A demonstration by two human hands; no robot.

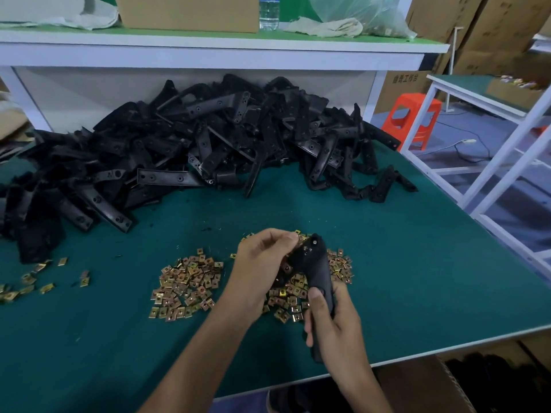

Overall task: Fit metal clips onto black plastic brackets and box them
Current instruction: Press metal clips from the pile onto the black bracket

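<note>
Bracket (319,274) gripped at six-o'clock end by right hand (334,323), steadying it; left hand (262,263) pinched twelve-o'clock end, presumably seating a clip; clip pile (187,284) directly beneath.

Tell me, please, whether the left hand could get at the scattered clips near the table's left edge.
Probably yes: nothing tall stands between the left hand and the scattered clips, though its fingers pinch the bracket.

A green table (417,263) has a white shelf (208,40) above its far edge, where a water bottle (269,11) stands beside a crumpled cloth (328,26) and a plastic bag (372,13). Right: orange stool (414,117), stacked cartons (492,28), white rack (507,162), floor cable (474,147)
</note>
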